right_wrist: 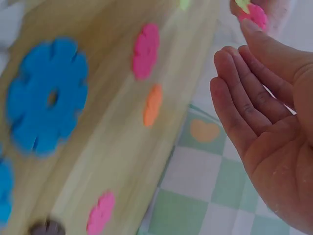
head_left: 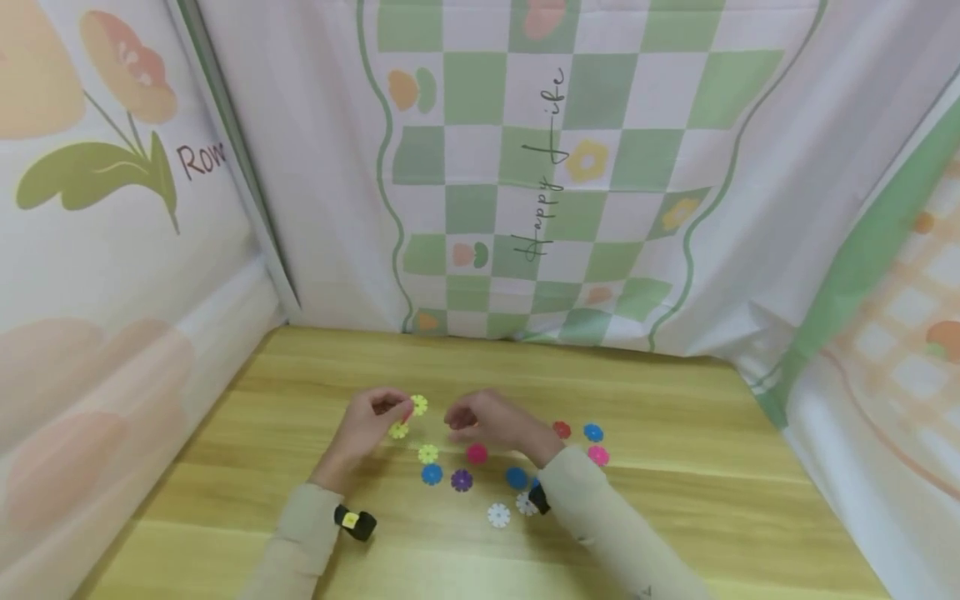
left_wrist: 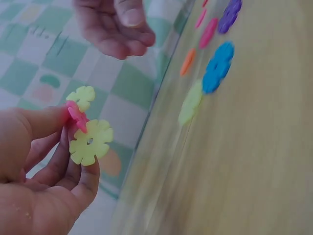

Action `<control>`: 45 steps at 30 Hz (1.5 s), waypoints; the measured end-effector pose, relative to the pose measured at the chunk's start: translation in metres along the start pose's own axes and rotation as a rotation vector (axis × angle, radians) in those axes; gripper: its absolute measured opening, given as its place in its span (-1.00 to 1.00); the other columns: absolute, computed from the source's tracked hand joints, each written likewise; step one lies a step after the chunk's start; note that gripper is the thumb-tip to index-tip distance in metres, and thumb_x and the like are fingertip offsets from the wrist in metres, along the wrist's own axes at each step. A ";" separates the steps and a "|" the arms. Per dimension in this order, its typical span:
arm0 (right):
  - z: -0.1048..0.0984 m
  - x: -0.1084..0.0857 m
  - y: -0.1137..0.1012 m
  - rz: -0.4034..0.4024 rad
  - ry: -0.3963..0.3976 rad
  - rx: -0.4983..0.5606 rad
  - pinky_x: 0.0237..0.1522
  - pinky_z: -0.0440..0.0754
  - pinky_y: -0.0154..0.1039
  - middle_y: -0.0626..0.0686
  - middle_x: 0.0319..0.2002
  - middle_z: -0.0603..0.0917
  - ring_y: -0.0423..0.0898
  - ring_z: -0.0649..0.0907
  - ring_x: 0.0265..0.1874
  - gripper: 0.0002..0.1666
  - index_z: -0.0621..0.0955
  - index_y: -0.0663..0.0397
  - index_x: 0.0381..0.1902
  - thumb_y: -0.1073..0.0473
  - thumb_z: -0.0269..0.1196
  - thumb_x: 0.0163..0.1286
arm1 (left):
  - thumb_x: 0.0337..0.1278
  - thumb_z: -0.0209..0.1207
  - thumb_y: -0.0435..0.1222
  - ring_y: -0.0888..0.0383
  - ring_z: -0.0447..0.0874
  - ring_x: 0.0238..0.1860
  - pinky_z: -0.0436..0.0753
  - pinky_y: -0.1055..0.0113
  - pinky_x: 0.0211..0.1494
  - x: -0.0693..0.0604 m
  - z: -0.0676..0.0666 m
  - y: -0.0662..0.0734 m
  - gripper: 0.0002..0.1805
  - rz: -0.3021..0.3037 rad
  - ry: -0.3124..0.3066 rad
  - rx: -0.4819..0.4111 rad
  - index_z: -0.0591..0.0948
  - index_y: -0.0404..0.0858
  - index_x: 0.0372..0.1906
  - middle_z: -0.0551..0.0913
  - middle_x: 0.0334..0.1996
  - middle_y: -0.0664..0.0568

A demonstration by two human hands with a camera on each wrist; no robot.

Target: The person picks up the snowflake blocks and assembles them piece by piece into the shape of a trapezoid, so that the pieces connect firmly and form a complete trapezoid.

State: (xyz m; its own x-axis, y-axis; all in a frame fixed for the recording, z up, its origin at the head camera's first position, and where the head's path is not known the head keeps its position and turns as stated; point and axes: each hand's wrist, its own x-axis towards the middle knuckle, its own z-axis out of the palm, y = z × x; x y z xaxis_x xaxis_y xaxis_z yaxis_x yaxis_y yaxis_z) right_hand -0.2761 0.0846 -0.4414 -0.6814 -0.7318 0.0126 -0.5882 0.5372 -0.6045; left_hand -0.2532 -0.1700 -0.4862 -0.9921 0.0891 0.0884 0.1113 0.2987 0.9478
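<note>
Your left hand [head_left: 371, 425] pinches a small joined cluster [left_wrist: 80, 120] of flower-shaped plastic discs, thumb and fingers closed on its bright pink, notched middle disc [left_wrist: 76, 115]. 2 pale yellow, notched, flower-shaped plastic discs [left_wrist: 91, 143] are attached to that pink piece and jut out past your fingertips. Your right hand [head_left: 491, 421] is to the right of that grip, near the cluster but apart from it; its palm is open, its fingers are loosely bent and its thumb stands away from them.

On the wood-grain tabletop [head_left: 750, 517], nearer to you and slightly right of your left grip, lies a loose pale yellow plastic flower disc [head_left: 427, 453], with a round, notched blue plastic disc [head_left: 431, 473] just beside it. A dark purple, notched plastic disc [head_left: 461, 480] lies to the right of that pair. On your side of the right hand is a deep pink plastic disc [head_left: 477, 454], and the right wrist view also shows a small orange plastic disc [right_wrist: 152, 105] near that hand. Closer to you than either grip are 2 white, notched plastic discs [head_left: 498, 515]. To the right of your right hand, past the wrist, lies a red plastic flower disc [head_left: 562, 429]
</note>
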 end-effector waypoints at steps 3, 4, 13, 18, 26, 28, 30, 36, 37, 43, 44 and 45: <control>0.010 0.013 -0.003 -0.007 -0.024 -0.035 0.03 0.77 -0.31 0.14 -0.07 0.83 -0.03 0.80 -0.08 -0.70 0.74 0.26 0.05 0.25 0.43 0.41 | 0.46 0.30 -0.20 0.14 0.70 -0.19 0.67 0.37 -0.08 0.003 -0.008 -0.005 -0.77 -0.029 0.037 -0.003 0.74 -0.28 -0.02 0.78 -0.18 -0.07; 0.014 0.016 -0.004 -0.012 -0.030 -0.047 0.02 0.76 -0.33 0.13 -0.08 0.84 -0.05 0.80 -0.09 -0.70 0.74 0.25 0.04 0.25 0.45 0.40 | 0.46 0.30 -0.21 0.14 0.70 -0.19 0.67 0.36 -0.06 0.004 -0.009 -0.006 -0.78 -0.036 0.047 -0.008 0.74 -0.27 -0.02 0.78 -0.18 -0.07; 0.035 0.036 -0.009 0.052 -0.115 -0.081 -0.02 0.74 -0.38 0.06 -0.08 0.85 -0.12 0.78 -0.11 -0.74 0.79 0.14 0.00 0.28 0.47 0.36 | 0.45 0.30 -0.27 0.13 0.70 -0.18 0.69 0.39 -0.07 0.007 -0.012 -0.011 -0.82 -0.038 0.072 -0.037 0.74 -0.30 -0.05 0.77 -0.18 -0.06; 0.039 0.037 -0.007 0.077 -0.122 -0.112 -0.03 0.71 -0.40 -0.07 -0.20 0.82 -0.23 0.73 -0.19 -0.89 0.79 0.05 -0.19 0.27 0.49 0.33 | 0.44 0.29 -0.29 0.13 0.70 -0.23 0.70 0.39 -0.10 0.005 -0.008 -0.011 -0.83 -0.029 0.055 -0.061 0.73 -0.32 -0.05 0.77 -0.22 -0.07; 0.030 0.020 0.007 0.084 -0.041 0.065 -0.18 0.70 -0.43 -0.08 -0.34 0.73 -0.29 0.66 -0.34 -0.87 0.67 0.05 -0.28 0.34 0.42 0.37 | 0.42 0.30 -0.30 0.16 0.69 -0.27 0.69 0.42 -0.18 0.003 0.006 -0.005 -0.82 -0.041 0.027 -0.072 0.72 -0.34 -0.05 0.76 -0.25 -0.08; 0.023 0.014 0.013 0.059 0.017 0.081 -0.19 0.71 -0.41 -0.04 -0.33 0.73 -0.27 0.66 -0.34 -0.87 0.65 0.07 -0.28 0.37 0.40 0.38 | 0.42 0.30 -0.32 0.15 0.69 -0.26 0.69 0.42 -0.18 0.002 0.012 -0.003 -0.83 -0.050 0.009 -0.082 0.72 -0.34 -0.05 0.77 -0.23 -0.11; 0.015 0.007 0.017 0.049 0.075 0.094 -0.21 0.71 -0.39 -0.01 -0.33 0.74 -0.25 0.67 -0.34 -0.86 0.64 0.08 -0.29 0.39 0.38 0.40 | 0.41 0.30 -0.34 0.14 0.70 -0.25 0.70 0.43 -0.16 0.001 0.018 -0.001 -0.84 -0.050 -0.017 -0.097 0.72 -0.34 -0.05 0.77 -0.22 -0.13; -0.009 -0.012 0.024 0.041 0.227 0.111 -0.22 0.73 -0.39 -0.01 -0.31 0.76 -0.25 0.68 -0.32 -0.89 0.66 0.08 -0.26 0.35 0.39 0.42 | 0.41 0.28 -0.35 0.12 0.72 -0.21 0.73 0.41 -0.11 -0.003 0.033 0.004 -0.86 -0.016 -0.102 -0.111 0.71 -0.32 -0.05 0.77 -0.20 -0.10; -0.012 -0.016 0.024 0.035 0.247 0.116 -0.21 0.74 -0.39 -0.01 -0.31 0.76 -0.26 0.69 -0.32 -0.90 0.66 0.08 -0.25 0.34 0.39 0.42 | 0.41 0.28 -0.34 0.12 0.71 -0.20 0.73 0.40 -0.11 -0.005 0.036 0.006 -0.86 -0.010 -0.115 -0.111 0.71 -0.32 -0.05 0.76 -0.20 -0.10; -0.017 -0.039 0.026 0.018 0.373 0.153 -0.09 0.77 -0.34 -0.04 -0.28 0.76 -0.22 0.72 -0.27 -0.91 0.68 0.03 -0.22 0.30 0.41 0.41 | 0.43 0.28 -0.33 0.14 0.71 -0.20 0.73 0.41 -0.11 -0.014 0.051 0.019 -0.85 0.012 -0.178 -0.125 0.70 -0.33 -0.06 0.76 -0.21 -0.10; -0.017 -0.042 0.026 0.019 0.395 0.160 -0.08 0.78 -0.34 -0.05 -0.28 0.76 -0.22 0.73 -0.26 -0.90 0.69 0.01 -0.22 0.29 0.42 0.41 | 0.43 0.27 -0.32 0.15 0.71 -0.20 0.73 0.42 -0.11 -0.015 0.053 0.021 -0.85 0.013 -0.189 -0.127 0.69 -0.33 -0.06 0.75 -0.21 -0.09; -0.017 -0.046 0.026 0.014 0.414 0.170 -0.06 0.78 -0.34 -0.05 -0.28 0.76 -0.22 0.74 -0.25 -0.90 0.69 0.01 -0.22 0.29 0.42 0.41 | 0.43 0.27 -0.31 0.15 0.71 -0.20 0.73 0.42 -0.10 -0.016 0.055 0.023 -0.84 0.011 -0.198 -0.128 0.69 -0.33 -0.06 0.75 -0.21 -0.08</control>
State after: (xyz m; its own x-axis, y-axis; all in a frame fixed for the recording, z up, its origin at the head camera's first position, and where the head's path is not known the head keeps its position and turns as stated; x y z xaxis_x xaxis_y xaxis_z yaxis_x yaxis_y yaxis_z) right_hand -0.2674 0.1392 -0.4444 -0.8262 -0.4769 0.3001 -0.5212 0.4445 -0.7286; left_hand -0.2313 -0.1119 -0.4828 -0.9586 0.2805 0.0493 0.1016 0.1751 0.9793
